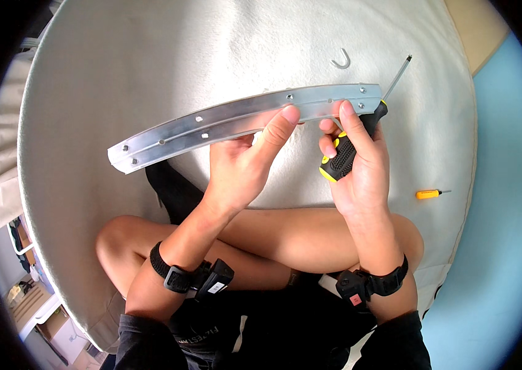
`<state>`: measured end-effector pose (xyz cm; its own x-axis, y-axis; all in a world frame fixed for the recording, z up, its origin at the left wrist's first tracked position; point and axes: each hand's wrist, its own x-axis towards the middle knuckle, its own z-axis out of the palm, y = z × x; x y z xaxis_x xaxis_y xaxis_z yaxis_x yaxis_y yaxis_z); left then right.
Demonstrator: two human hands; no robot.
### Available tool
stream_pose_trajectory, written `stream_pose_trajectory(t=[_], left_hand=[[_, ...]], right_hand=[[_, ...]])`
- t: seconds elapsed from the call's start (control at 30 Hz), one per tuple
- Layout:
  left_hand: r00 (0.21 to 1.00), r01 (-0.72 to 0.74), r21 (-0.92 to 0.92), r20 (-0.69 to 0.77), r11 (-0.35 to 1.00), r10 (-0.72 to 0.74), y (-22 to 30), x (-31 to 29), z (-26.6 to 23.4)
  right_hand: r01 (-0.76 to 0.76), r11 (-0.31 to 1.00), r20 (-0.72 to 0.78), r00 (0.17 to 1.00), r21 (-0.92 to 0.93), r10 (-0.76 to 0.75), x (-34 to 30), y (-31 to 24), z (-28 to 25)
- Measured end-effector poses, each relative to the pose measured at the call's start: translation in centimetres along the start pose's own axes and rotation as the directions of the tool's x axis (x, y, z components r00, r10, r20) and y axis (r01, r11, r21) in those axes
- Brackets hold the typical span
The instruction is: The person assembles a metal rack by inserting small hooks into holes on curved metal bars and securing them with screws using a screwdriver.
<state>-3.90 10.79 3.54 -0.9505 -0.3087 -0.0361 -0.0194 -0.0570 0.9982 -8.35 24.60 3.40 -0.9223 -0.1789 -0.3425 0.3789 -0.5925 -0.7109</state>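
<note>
A long curved silver metal rail (212, 123) with small holes and screws is held up over a cream cloth. My left hand (242, 163) grips it from below near its middle, thumb on its upper face. My right hand (359, 166) steadies the rail's right end with its fingertips while clasping a black and yellow screwdriver (350, 151). The screwdriver's thin shaft (398, 75) sticks out past the rail toward the upper right.
A cream cloth (119, 68) covers the round surface I sit on, my crossed legs (261, 237) below. A small metal hook (342, 60) lies above the rail. A little yellow screwdriver (428, 194) lies at the right. Blue floor (507, 216) runs along the right edge.
</note>
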Motion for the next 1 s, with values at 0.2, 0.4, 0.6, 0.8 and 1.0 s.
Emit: stream_pose_trajectory(t=[0.2, 0.4, 0.6, 0.8, 1.0], left_hand=[[0.998, 0.048, -0.034, 0.035, 0.998, -0.047, -0.6, 0.08, -0.04], [0.997, 0.052, -0.033, 0.054, 0.998, -0.05, -0.47, 0.02, 0.12], [0.998, 0.036, -0.067, 0.052, 0.997, -0.032, -0.9, 0.15, 0.03], [0.999, 0.018, -0.073, 0.031, 0.997, -0.016, -0.52, 0.03, 0.55], [0.999, -0.038, 0.038, 0.032, 0.999, 0.036, -0.55, 0.09, 0.24]], right_hand=[[0.007, 0.999, 0.004, 1.0, -0.032, -0.007, -0.16, 0.0, 0.13], [0.012, 1.0, -0.002, 1.0, 0.004, -0.012, 0.01, 0.09, -0.11], [0.007, 1.0, -0.004, 1.0, 0.002, -0.007, 0.06, 0.14, -0.2], [0.004, 1.0, -0.005, 1.0, 0.0, -0.004, 0.07, 0.16, -0.35], [-0.009, 1.0, -0.007, 1.0, 0.004, 0.009, -0.02, 0.15, -0.26]])
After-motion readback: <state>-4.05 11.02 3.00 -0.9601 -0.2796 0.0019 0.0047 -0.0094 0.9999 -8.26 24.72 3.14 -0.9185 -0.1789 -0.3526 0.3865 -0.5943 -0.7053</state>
